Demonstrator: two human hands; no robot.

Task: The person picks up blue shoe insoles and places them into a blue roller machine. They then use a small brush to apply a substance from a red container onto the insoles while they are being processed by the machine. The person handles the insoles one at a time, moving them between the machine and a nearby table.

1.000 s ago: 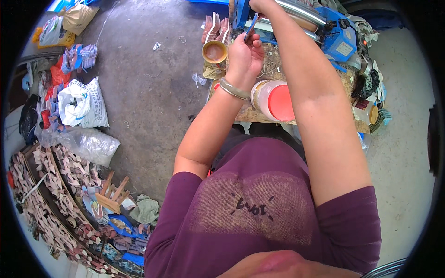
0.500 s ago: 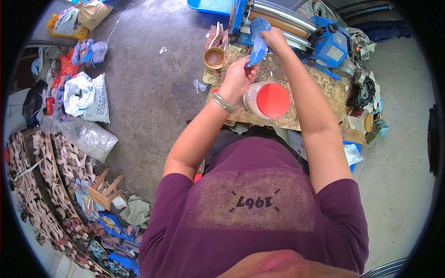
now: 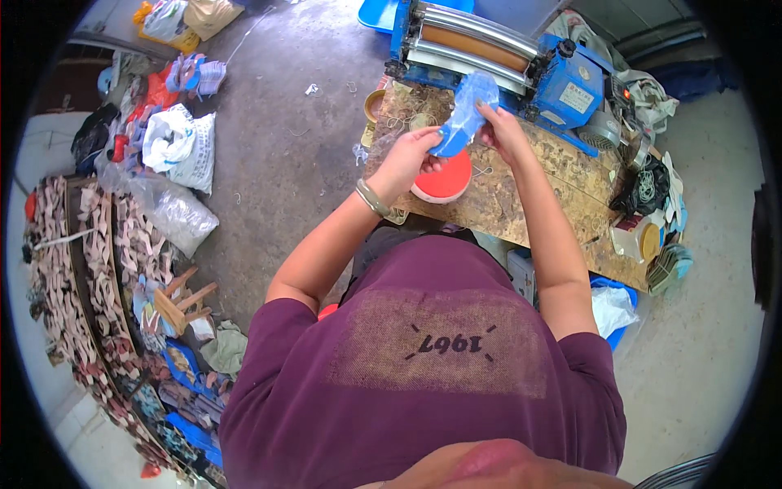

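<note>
A shiny blue sole-shaped piece [image 3: 466, 114], like a shoe insole, is held between my two hands above the workbench. My left hand [image 3: 410, 161], with a bangle on its wrist, pinches the lower end. Fingers of my right hand [image 3: 503, 130] grip its right edge, the thumb lying on its face. Just below the piece stands a tub with a red lid [image 3: 444, 181], partly covered by the piece and my left hand. Behind it is a blue machine with metal rollers [image 3: 472, 50].
The worn wooden bench [image 3: 562, 208] extends to the right, with a black bag [image 3: 643, 187] and a yellow-lidded jar [image 3: 649, 242] at its end. A brown bowl [image 3: 374, 106] sits at its left edge. White sacks [image 3: 175, 147] and a wooden stool [image 3: 181, 306] stand on the left floor.
My right hand has moved down from the far end of the blue piece to its right edge. The piece now shows its broad face and hangs partly over the red lid. The view has shifted.
</note>
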